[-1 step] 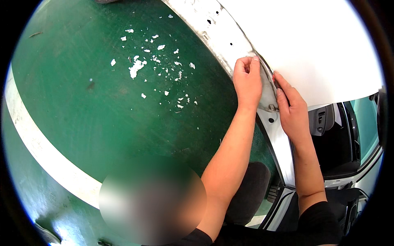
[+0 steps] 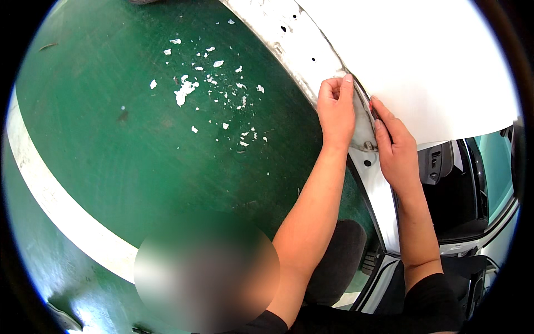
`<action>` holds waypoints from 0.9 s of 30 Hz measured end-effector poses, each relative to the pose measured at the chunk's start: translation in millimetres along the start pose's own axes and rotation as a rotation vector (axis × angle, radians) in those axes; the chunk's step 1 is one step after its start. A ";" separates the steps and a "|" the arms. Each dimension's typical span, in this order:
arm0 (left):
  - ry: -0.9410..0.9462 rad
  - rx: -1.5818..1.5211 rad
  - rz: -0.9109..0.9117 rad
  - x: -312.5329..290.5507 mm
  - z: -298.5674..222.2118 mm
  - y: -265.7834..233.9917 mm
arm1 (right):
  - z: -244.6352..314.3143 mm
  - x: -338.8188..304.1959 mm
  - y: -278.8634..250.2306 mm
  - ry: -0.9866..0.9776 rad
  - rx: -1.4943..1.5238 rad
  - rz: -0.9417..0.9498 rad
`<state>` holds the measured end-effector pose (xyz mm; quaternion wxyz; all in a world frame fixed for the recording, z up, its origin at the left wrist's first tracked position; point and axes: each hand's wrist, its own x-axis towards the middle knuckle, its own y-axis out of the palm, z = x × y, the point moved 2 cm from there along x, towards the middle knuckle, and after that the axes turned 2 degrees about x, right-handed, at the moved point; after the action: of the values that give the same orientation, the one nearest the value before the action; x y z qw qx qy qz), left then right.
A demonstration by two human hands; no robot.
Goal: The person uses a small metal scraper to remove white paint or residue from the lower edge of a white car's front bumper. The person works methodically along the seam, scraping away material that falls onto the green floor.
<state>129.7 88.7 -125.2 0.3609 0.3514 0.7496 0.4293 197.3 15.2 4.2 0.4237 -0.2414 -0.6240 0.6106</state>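
Left hand [image 2: 337, 114] is curled, thumb forward, over the white car panel [image 2: 297, 47], can't tell if it's gripping anything, while right hand [image 2: 398, 153] pinches a slim dark piece [image 2: 375, 113].

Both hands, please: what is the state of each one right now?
Left hand: curled; whether it holds anything cannot be told.
Right hand: closed on a slim dark piece.

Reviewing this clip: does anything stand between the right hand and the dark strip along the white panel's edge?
Nothing visible does. The right hand is right at the dark strip beside the white panel. The left hand lies to the left, not between them. What the right hand covers is hidden.
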 end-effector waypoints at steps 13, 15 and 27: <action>0.031 -0.060 0.100 -10.4 1.1 5.2 | 7.6 0.0 -1.1 0.041 -0.042 0.025; 0.023 -0.052 0.099 -11.9 1.4 5.6 | 5.7 -0.4 -0.8 0.037 -0.040 0.020; 0.021 -0.078 0.102 -15.1 3.9 6.4 | 2.6 -7.5 -0.2 0.003 -0.094 0.001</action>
<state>141.9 80.0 -117.3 0.3442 0.3701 0.7172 0.4797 199.1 7.6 2.9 0.4126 -0.2624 -0.6513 0.5803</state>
